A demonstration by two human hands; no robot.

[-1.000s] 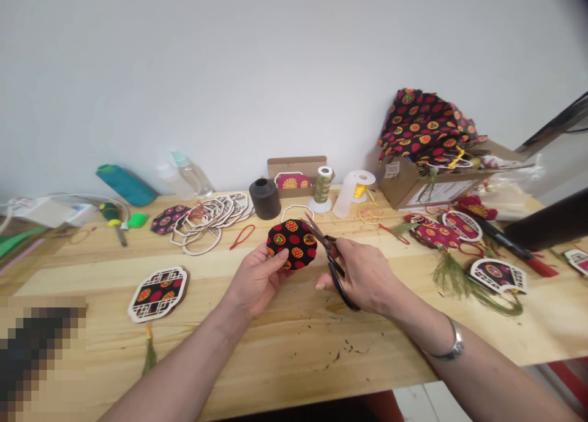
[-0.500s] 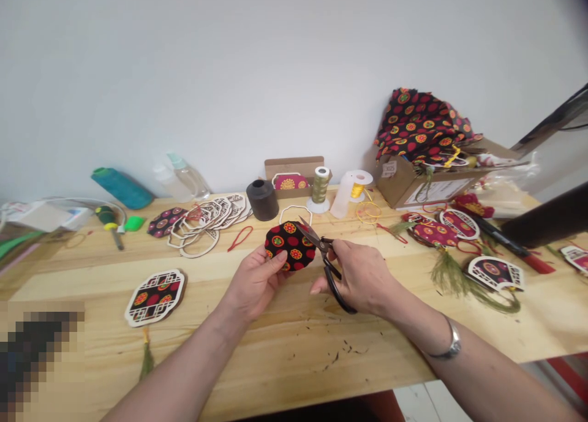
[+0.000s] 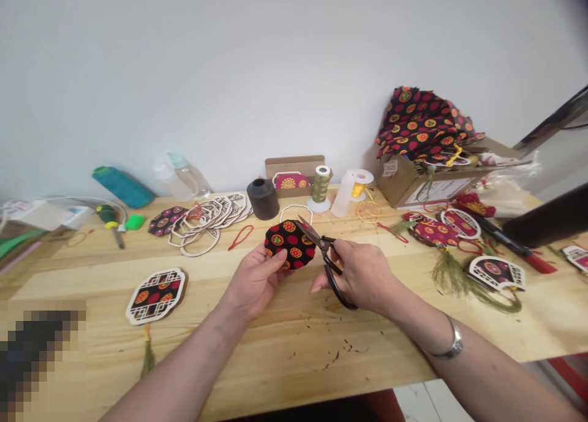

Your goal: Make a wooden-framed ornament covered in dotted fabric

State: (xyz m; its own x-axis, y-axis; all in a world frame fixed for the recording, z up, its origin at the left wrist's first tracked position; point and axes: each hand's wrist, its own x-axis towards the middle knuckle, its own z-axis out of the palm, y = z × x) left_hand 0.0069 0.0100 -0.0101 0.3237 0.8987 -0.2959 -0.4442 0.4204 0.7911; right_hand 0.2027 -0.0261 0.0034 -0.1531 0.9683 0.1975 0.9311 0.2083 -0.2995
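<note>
Between thumb and fingers, my left hand [image 3: 261, 279] grips a rounded black fabric piece [image 3: 290, 243] patterned with red and yellow flowers. My right hand [image 3: 361, 275] is wrapped round the black handles of a pair of scissors [image 3: 327, 245]. The blades lie against the fabric's upper right edge, pointing up and left. Just behind the fabric, a pale lattice outline frame [image 3: 297, 214] rests on the table. Small dark scraps [image 3: 342, 350] are scattered on the wood below my right hand.
A tasselled ornament [image 3: 157, 295] lies at left, with stacked wooden frames [image 3: 215, 217] behind. Along the wall stand a black spool [image 3: 263, 199], a green thread spool [image 3: 320, 190] and a white bottle [image 3: 343, 195]. More ornaments [image 3: 441, 227] and a cardboard box [image 3: 422, 186] with patterned cloth occupy the right.
Almost nothing differs. Both hands, the fabric piece and the scissors hold nearly the same position, and the view has shifted very slightly.
</note>
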